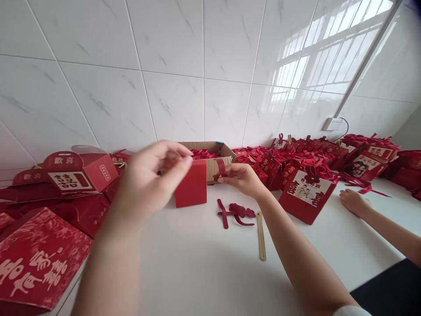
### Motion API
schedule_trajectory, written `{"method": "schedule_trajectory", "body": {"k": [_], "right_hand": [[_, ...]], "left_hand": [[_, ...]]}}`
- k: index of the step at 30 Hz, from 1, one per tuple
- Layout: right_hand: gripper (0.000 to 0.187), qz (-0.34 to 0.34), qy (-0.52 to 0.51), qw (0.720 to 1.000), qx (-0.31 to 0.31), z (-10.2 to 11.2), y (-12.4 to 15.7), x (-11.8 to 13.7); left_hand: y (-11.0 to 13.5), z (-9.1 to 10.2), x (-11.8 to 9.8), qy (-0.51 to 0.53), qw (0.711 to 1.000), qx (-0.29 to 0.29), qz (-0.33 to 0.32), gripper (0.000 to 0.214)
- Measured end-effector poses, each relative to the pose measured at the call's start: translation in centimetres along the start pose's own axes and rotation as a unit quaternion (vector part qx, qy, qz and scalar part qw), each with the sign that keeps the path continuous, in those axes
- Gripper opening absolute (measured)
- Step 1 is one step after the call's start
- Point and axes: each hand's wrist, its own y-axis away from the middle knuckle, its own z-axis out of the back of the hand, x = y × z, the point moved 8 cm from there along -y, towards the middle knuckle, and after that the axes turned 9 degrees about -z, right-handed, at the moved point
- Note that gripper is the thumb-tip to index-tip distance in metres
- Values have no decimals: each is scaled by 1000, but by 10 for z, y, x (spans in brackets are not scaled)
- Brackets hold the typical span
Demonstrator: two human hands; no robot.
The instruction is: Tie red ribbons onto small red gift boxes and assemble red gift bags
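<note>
My right hand [241, 177] pinches a dark red strap [220, 166] bent into a loop, with a small gold stud near the fingertips. To its left my left hand [158, 171] hangs raised, somewhat blurred, thumb and fingertips brought together; whether anything is between them I cannot make out. Behind its fingertips a plain red gift box [191, 184] stands upright on the white table [197, 263]. Just below my right hand lie loose dark red straps [225, 215] and a dark red cut-out piece [241, 210]. A gold strap [261, 237] lies beside them.
Red gift boxes [82, 175] crowd the left. A cardboard box [210, 151] of red pieces stands against the tiled wall. More red boxes and ribbons [253, 158] fill the back right. Another person's hand [355, 202] rests near a photo-fronted box [305, 197].
</note>
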Motion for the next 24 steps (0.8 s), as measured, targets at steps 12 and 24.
{"method": "schedule_trajectory", "body": {"k": [12, 24], "right_hand": [[12, 149, -359, 882, 265, -32, 43, 58], [29, 32, -369, 920, 129, -23, 28, 39]], "left_hand": [[15, -47, -41, 39, 961, 254, -100, 13], [6, -43, -40, -25, 964, 174, -197, 11]]}}
